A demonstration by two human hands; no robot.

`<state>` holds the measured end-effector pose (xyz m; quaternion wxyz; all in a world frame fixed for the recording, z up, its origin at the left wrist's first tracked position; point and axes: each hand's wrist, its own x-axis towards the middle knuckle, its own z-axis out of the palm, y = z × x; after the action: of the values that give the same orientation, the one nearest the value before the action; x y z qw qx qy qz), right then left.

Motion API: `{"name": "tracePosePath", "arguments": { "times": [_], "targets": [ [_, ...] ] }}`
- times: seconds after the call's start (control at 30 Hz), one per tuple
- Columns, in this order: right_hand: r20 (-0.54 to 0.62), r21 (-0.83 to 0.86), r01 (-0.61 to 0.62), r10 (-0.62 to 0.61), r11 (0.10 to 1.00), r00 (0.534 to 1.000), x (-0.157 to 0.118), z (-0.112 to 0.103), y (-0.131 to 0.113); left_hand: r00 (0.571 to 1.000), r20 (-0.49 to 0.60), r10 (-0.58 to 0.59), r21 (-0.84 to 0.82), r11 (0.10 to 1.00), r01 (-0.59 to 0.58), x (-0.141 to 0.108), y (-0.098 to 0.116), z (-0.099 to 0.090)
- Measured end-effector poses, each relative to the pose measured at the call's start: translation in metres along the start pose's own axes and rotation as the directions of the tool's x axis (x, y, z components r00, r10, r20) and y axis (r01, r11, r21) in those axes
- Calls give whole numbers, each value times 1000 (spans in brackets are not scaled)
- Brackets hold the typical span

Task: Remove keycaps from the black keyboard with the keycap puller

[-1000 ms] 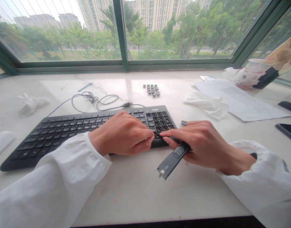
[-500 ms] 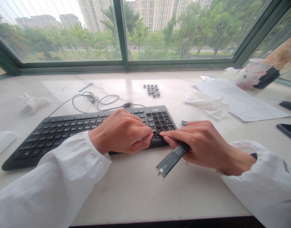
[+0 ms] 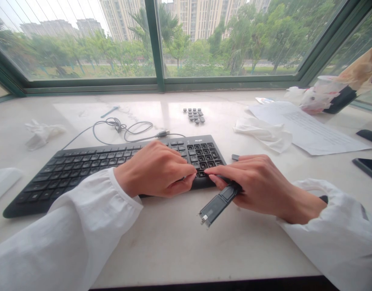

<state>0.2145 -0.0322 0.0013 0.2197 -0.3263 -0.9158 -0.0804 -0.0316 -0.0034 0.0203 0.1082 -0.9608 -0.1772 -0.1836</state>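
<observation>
My left hand [image 3: 154,170] rests curled over the black Ruijie keyboard [image 3: 83,169], its fingertips among the keys left of the number pad. My right hand [image 3: 258,185] grips a dark grey stick-shaped device [image 3: 219,204] with a small metal tip, possibly a USB drive, which points down toward me over the keyboard's front edge. The right index fingertip reaches the keys near the left fingertips. Both hands hide the middle of the keyboard, so I cannot tell whether the left fingers hold a key.
Several loose black keycaps [image 3: 194,115] lie behind the keyboard, with a coiled black cable [image 3: 122,128] to their left. Crumpled tissue [image 3: 261,134], a printed paper sheet [image 3: 307,127], a phone [image 3: 366,169] and a plastic cup [image 3: 328,91] stand on the white stone sill, before a green-framed window [image 3: 155,40].
The hands stay almost still. The grey device's metal tip sits slightly higher than a second ago, and the left fingers have shifted a little.
</observation>
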Motion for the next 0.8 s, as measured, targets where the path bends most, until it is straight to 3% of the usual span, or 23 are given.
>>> {"name": "tracePosePath", "arguments": {
  "times": [0.8],
  "targets": [
    [27,16,-1,0,1000,1000,-1,-2,2,997,63,-43,-28,999,45,2,2,0]
  ]
}}
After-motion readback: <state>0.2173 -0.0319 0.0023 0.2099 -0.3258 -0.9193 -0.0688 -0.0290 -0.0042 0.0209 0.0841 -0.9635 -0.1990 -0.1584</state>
